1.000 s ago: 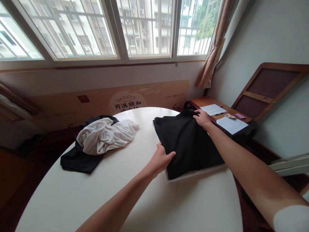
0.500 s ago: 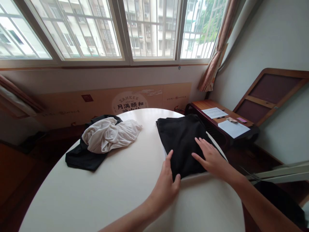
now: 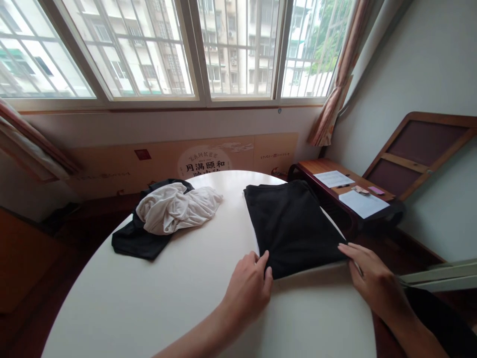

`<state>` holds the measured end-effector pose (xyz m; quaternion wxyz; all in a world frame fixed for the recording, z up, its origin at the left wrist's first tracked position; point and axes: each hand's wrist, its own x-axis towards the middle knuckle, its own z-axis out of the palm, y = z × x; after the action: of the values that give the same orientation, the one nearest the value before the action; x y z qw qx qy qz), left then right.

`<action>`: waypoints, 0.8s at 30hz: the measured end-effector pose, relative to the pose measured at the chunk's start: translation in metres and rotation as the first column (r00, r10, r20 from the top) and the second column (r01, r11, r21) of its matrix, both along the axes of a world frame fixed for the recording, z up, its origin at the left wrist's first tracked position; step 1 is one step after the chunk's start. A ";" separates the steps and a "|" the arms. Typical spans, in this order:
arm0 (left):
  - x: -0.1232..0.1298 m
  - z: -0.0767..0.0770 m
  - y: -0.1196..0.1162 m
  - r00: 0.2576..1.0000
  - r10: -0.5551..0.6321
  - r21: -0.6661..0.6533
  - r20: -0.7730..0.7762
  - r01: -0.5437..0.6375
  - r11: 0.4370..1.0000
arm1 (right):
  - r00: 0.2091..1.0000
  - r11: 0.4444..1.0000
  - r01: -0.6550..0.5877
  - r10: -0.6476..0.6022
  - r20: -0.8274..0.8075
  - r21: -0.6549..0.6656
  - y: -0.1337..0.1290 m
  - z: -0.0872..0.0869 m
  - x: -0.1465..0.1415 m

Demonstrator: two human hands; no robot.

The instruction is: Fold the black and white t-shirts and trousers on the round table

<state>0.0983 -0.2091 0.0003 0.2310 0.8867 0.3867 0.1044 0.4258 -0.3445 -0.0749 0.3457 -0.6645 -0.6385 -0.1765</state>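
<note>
A folded black garment (image 3: pixel 294 223) lies flat on the right half of the round white table (image 3: pixel 167 308). At its near left corner, my left hand (image 3: pixel 251 278) has its fingers and thumb closed on the edge. My right hand (image 3: pixel 372 273) pinches the near right corner, by the table's rim. The cloth between both hands lies fairly smooth, its near edge running straight from one to the other. What kind of garment it is I cannot make out.
Left on the table, a crumpled light grey garment (image 3: pixel 173 209) rests on a black one (image 3: pixel 141 243). Beyond the right rim, a low wooden bench (image 3: pixel 311 169) bears papers (image 3: pixel 363 201). A printed box panel (image 3: pixel 238 151) stands below the barred window (image 3: pixel 238 49).
My right hand has moved off the middle of the black garment, right and nearer, to its corner. My left hand has shifted slightly toward me and closed on the other corner.
</note>
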 end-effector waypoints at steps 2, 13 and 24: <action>0.001 -0.003 -0.003 0.999 0.034 0.036 -0.016 -0.033 0.999 | 1.000 0.999 0.007 -0.006 0.018 -0.041 -0.004 -0.004 0.005; 0.004 -0.013 -0.012 0.987 0.162 0.269 -0.014 -0.152 0.951 | 0.959 0.880 -0.276 0.276 -0.058 -0.386 0.092 0.072 -0.103; 0.007 -0.065 -0.015 0.984 0.088 0.570 -0.157 0.018 0.822 | 0.981 0.722 -0.146 0.193 -0.006 -0.676 0.243 0.064 -0.113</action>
<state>0.1058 -0.2245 -0.0650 -0.0810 0.9135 0.3732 0.1403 0.3125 -0.1019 -0.0112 0.0760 -0.6771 -0.7279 0.0771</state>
